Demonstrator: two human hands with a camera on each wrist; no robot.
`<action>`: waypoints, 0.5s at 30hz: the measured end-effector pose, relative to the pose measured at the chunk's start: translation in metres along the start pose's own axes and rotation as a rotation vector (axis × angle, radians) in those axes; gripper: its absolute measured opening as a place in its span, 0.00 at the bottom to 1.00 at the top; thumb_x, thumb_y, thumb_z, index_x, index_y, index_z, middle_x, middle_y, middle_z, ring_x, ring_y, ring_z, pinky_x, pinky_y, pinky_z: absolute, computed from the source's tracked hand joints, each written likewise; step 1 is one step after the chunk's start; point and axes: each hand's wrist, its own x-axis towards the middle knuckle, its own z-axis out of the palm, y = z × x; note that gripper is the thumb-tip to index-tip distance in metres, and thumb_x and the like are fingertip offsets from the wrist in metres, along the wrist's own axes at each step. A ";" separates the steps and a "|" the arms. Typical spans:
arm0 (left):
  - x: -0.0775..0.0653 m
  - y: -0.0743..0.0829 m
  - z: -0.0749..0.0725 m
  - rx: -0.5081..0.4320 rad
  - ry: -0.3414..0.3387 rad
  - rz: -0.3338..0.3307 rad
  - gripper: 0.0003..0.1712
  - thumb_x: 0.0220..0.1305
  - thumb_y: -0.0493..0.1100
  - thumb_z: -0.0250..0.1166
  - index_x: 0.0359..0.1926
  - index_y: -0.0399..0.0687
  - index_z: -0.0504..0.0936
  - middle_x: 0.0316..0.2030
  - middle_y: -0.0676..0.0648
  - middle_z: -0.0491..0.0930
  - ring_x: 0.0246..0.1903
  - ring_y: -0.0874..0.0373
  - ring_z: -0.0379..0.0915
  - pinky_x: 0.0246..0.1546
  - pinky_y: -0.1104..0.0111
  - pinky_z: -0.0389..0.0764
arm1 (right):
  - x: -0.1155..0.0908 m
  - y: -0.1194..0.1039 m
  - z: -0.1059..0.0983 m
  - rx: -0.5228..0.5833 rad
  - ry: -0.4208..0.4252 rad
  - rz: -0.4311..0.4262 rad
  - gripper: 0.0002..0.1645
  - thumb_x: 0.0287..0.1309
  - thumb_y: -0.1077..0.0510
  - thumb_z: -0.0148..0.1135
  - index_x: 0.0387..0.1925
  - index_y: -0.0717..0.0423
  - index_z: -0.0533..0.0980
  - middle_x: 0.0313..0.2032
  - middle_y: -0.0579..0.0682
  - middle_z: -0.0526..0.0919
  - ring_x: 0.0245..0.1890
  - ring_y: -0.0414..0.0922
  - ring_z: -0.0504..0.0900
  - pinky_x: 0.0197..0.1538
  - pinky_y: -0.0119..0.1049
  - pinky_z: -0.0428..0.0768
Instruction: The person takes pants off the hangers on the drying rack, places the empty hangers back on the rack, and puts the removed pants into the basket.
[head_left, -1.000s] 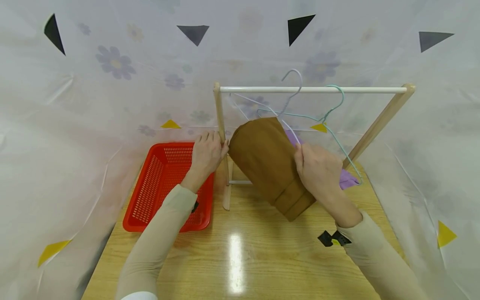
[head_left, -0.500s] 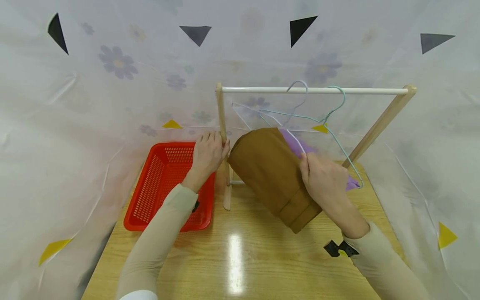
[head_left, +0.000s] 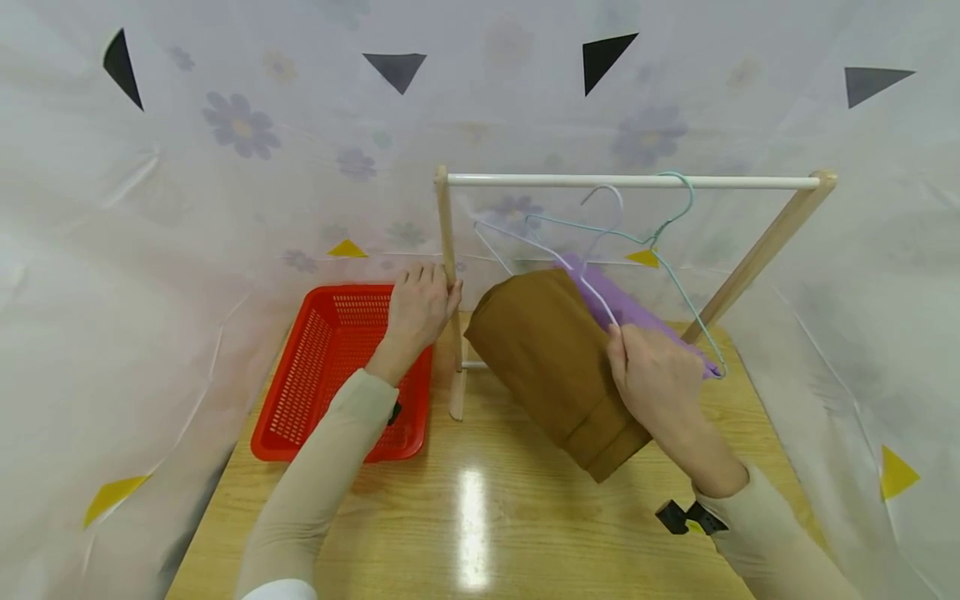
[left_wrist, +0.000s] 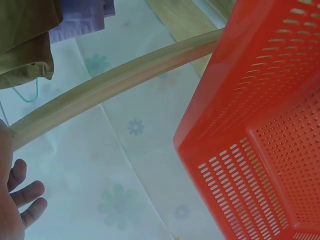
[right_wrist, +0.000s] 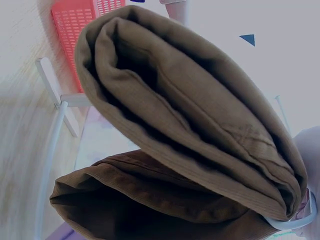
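Note:
My right hand (head_left: 660, 375) grips the lower right corner of a pale lilac wire hanger (head_left: 517, 237). Folded brown trousers (head_left: 555, 354) hang over that hanger, tilted, their rolled leg ends large in the right wrist view. The hanger's hook (head_left: 620, 204) appears just below the white rail (head_left: 510, 180) in the head view. My left hand (head_left: 417, 312) holds the left wooden post (head_left: 446, 229) of the rack, with several of its fingertips (left_wrist: 31, 192) showing beside the post in the left wrist view. Behind the trousers, a purple garment (head_left: 633, 312) hangs on a teal hanger (head_left: 678, 289).
A red perforated basket (head_left: 270, 392) stands left of the rack, under my left forearm. The rack's right post (head_left: 765, 250) slants down near the table's right side. Flower-printed sheeting (head_left: 480, 100) surrounds the wooden table (head_left: 555, 533).
My right hand has drawn the hanger and trousers down and slightly right; the hook has dropped from above the rail to below it. More of the purple garment shows. My left hand stays on the post.

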 end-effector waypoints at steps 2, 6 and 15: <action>-0.001 0.000 0.000 0.000 -0.001 -0.004 0.21 0.81 0.54 0.55 0.36 0.42 0.78 0.30 0.42 0.79 0.37 0.43 0.79 0.37 0.56 0.80 | -0.003 0.000 0.000 -0.005 -0.007 0.000 0.30 0.78 0.51 0.45 0.15 0.53 0.58 0.10 0.47 0.56 0.12 0.40 0.47 0.18 0.31 0.42; -0.003 0.001 0.001 -0.004 -0.002 -0.004 0.22 0.81 0.55 0.57 0.36 0.42 0.79 0.30 0.42 0.79 0.37 0.44 0.79 0.36 0.57 0.80 | -0.007 -0.001 -0.001 -0.002 -0.017 0.002 0.31 0.78 0.51 0.44 0.14 0.53 0.57 0.10 0.47 0.56 0.12 0.40 0.46 0.18 0.31 0.42; -0.008 0.001 0.003 0.004 0.017 -0.039 0.24 0.81 0.57 0.55 0.36 0.41 0.78 0.32 0.41 0.80 0.36 0.43 0.79 0.37 0.55 0.81 | -0.018 -0.004 -0.001 0.002 -0.016 0.009 0.31 0.78 0.51 0.45 0.14 0.53 0.58 0.10 0.47 0.57 0.12 0.39 0.48 0.18 0.30 0.42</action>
